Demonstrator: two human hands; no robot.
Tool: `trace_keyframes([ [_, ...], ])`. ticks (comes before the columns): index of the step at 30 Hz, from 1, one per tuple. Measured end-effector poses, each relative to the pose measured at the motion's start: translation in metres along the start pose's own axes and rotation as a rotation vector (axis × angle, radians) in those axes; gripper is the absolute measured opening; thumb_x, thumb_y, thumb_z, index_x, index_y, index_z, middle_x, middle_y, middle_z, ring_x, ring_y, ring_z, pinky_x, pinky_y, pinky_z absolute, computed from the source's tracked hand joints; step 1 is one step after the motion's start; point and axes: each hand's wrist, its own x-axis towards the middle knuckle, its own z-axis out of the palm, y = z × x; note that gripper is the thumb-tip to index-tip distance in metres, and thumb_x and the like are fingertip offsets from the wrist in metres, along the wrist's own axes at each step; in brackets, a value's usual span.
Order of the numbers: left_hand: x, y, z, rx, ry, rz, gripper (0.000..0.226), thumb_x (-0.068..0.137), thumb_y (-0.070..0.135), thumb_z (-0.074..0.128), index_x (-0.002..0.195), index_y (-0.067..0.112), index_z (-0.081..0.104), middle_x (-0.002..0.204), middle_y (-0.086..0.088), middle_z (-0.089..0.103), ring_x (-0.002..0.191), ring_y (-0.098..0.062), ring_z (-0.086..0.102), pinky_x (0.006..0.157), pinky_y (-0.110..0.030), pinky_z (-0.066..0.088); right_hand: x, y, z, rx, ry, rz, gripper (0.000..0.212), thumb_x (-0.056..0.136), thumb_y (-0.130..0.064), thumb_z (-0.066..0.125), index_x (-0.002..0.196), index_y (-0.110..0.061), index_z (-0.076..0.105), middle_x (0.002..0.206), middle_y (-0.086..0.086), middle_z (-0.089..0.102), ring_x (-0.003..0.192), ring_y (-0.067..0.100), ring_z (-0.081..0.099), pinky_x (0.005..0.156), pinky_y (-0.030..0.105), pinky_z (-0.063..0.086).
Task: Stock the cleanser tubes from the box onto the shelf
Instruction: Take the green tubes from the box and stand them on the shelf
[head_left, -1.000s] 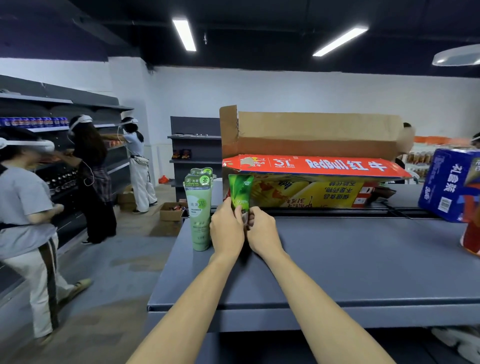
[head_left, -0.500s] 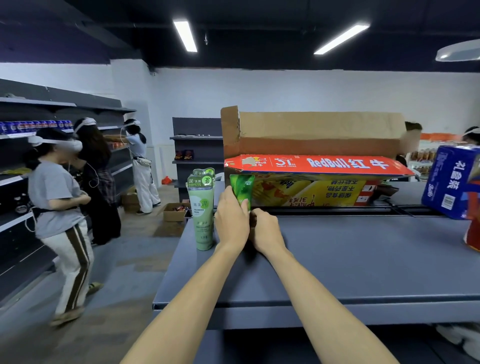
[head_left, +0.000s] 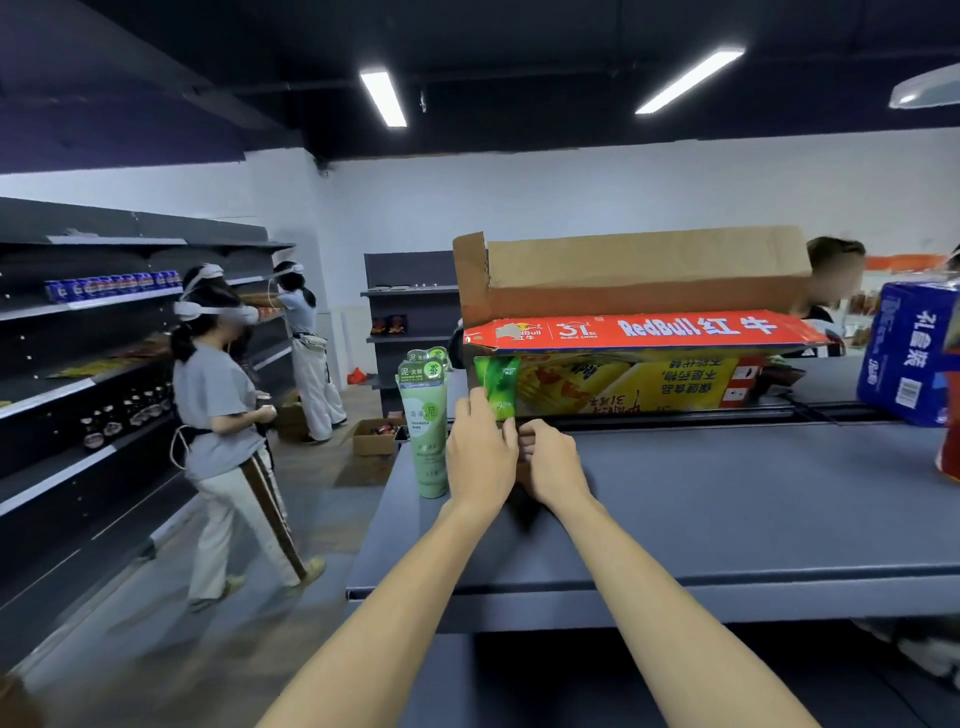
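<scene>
Head view: both hands, left hand (head_left: 480, 457) and right hand (head_left: 553, 462), grip a bright green tube (head_left: 497, 387) standing upright, flat end up, near the shelf (head_left: 727, 519) left edge, before the box (head_left: 634, 332).

Tubes on the shelf (head_left: 727, 519) — three: two pale green (head_left: 425, 415), one behind the other, and one bright green (head_left: 498, 387). Boxes: one open carton (head_left: 639, 332), one blue pack (head_left: 909, 353). Hands — two. Other people: four.
</scene>
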Motion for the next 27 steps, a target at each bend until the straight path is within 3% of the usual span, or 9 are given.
trace_keyframes([
  [1, -0.003, -0.001, -0.005, 0.0, -0.006, 0.02, 0.028, 0.095, 0.021, 0.059, 0.119, 0.009, 0.052, 0.114, -0.01, 0.057, 0.1, -0.03, 0.058, 0.073, -0.029, 0.036, -0.004, 0.001, -0.004, -0.077, 0.041, -0.034, 0.019, 0.086, -0.011, 0.058, 0.102, -0.008, 0.067, 0.089, 0.01, 0.066, 0.073, 0.019, 0.057, 0.065, 0.032, 0.053],
  [3, -0.007, -0.002, -0.015, -0.016, -0.018, 0.042, 0.021, 0.093, 0.023, 0.06, 0.108, 0.009, 0.056, 0.105, -0.008, 0.06, 0.096, -0.028, 0.059, 0.076, -0.035, 0.044, -0.013, 0.004, -0.016, -0.133, 0.074, -0.096, 0.038, 0.084, -0.006, 0.064, 0.121, -0.012, 0.06, 0.112, 0.006, 0.065, 0.094, 0.017, 0.06, 0.085, 0.033, 0.056],
  [5, -0.012, -0.002, -0.021, -0.028, -0.03, 0.047, 0.017, 0.089, 0.024, 0.061, 0.098, 0.011, 0.056, 0.093, -0.008, 0.062, 0.087, -0.029, 0.061, 0.077, -0.045, 0.05, -0.035, 0.004, -0.03, -0.13, 0.086, -0.116, 0.046, 0.083, -0.011, 0.072, 0.127, -0.012, 0.057, 0.119, 0.003, 0.063, 0.104, 0.017, 0.06, 0.093, 0.032, 0.053],
  [7, -0.019, 0.001, -0.029, -0.023, -0.063, 0.042, 0.017, 0.086, 0.023, 0.062, 0.097, 0.012, 0.056, 0.089, -0.008, 0.063, 0.084, -0.031, 0.062, 0.077, -0.047, 0.051, -0.056, -0.002, -0.042, -0.095, 0.1, -0.153, 0.046, 0.084, -0.018, 0.076, 0.125, -0.01, 0.058, 0.116, 0.004, 0.065, 0.103, 0.016, 0.062, 0.094, 0.029, 0.052],
  [11, -0.054, 0.012, -0.047, -0.064, -0.1, 0.112, 0.02, 0.088, 0.024, 0.064, 0.107, 0.017, 0.066, 0.106, -0.003, 0.062, 0.091, -0.025, 0.065, 0.08, -0.039, 0.051, -0.122, -0.006, -0.067, 0.075, 0.144, -0.212, 0.031, 0.084, -0.019, 0.077, 0.112, -0.013, 0.065, 0.099, -0.002, 0.069, 0.09, 0.009, 0.067, 0.088, 0.029, 0.058],
  [16, -0.168, 0.004, -0.062, -0.243, -0.026, 0.216, 0.015, 0.09, 0.023, 0.065, 0.104, 0.021, 0.068, 0.102, 0.012, 0.057, 0.085, -0.005, 0.063, 0.064, -0.035, 0.058, -0.25, 0.041, -0.077, 0.236, 0.229, -0.266, 0.019, 0.086, -0.012, 0.076, 0.103, -0.015, 0.069, 0.094, -0.009, 0.071, 0.092, 0.007, 0.07, 0.08, 0.016, 0.056],
  [20, -0.259, -0.016, -0.046, -0.255, -0.117, 0.136, 0.017, 0.091, 0.024, 0.061, 0.106, 0.02, 0.068, 0.102, 0.013, 0.058, 0.084, -0.006, 0.063, 0.063, -0.03, 0.056, -0.311, 0.117, -0.058, 0.198, 0.085, -0.101, 0.024, 0.086, -0.017, 0.077, 0.108, -0.019, 0.068, 0.099, -0.012, 0.07, 0.095, 0.003, 0.068, 0.082, 0.019, 0.057],
  [27, -0.392, -0.07, 0.001, -0.006, -0.488, -0.078, 0.021, 0.085, 0.024, 0.063, 0.105, 0.022, 0.066, 0.099, 0.007, 0.061, 0.081, -0.01, 0.065, 0.069, -0.035, 0.054, -0.384, 0.234, -0.022, 0.067, -0.145, 0.231, 0.028, 0.081, -0.015, 0.08, 0.105, -0.011, 0.067, 0.093, -0.002, 0.07, 0.086, 0.009, 0.069, 0.082, 0.029, 0.059],
])
